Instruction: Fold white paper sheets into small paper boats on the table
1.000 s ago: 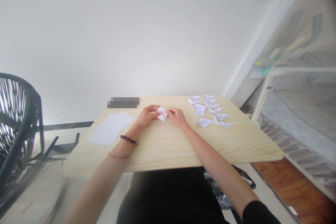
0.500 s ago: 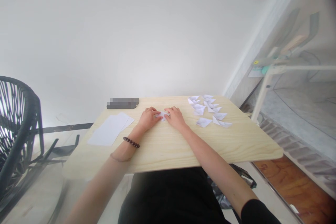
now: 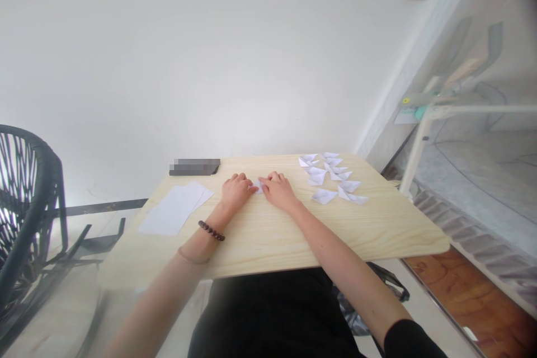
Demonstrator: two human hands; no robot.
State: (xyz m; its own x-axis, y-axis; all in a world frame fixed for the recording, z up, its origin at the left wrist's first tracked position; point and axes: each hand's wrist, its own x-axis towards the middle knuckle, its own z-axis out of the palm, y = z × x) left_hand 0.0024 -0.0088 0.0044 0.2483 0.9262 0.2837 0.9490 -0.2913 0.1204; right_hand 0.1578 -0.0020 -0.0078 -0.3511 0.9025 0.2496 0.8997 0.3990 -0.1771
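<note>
A small folded white paper (image 3: 259, 185) lies on the wooden table (image 3: 260, 235), between my hands and partly covered by fingers. My left hand (image 3: 238, 189), with a beaded bracelet at the wrist, has its fingers curled on the paper's left side. From the right, my right hand (image 3: 277, 189) presses and grips the paper with thumb and fingers. Several folded paper boats (image 3: 324, 196) stand in a group to the right of my hands. Flat white sheets (image 3: 172, 210) overlap on the table's left part.
A dark, partly pixelated object (image 3: 193, 167) lies at the table's back left. A black woven chair (image 3: 36, 207) stands to the left. White wall (image 3: 251, 56) rises behind the table, and a white frame (image 3: 419, 145) stands at the right.
The fingers of my right hand have closed in over the paper, and less of it shows. My left hand has moved slightly left. The camera view has shifted a little.
</note>
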